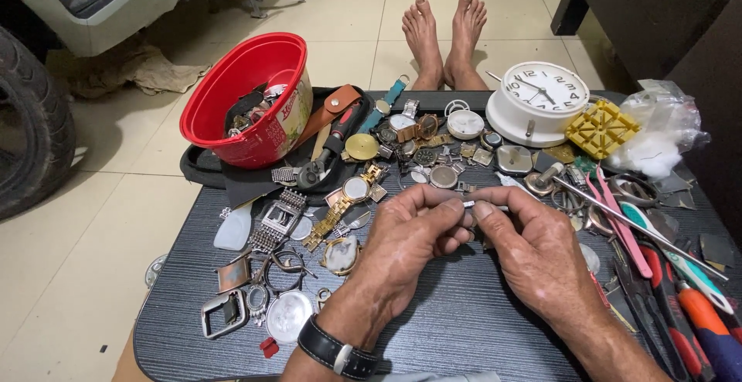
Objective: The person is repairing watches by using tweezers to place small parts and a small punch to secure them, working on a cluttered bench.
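Metal pin (473, 205), small and thin: you pinch it between both hands, left hand (413, 237) and right hand (533, 252) narrowed fingertip to fingertip, raised over the worktop's (456, 328) near edge, clear of the watch parts (352, 190).

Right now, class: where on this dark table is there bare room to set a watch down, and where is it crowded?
Bare: the near strip of the table under both hands, between the left-side watch cases and right-side tools. Crowded: everything beyond the hands, up to the red bowl and white clock.

both hands (471, 250) were bare, with no sleeves on the forearms. a black-strapped wristwatch (338, 351) with a silver buckle circled the left wrist. the feet (444, 38) were bare.
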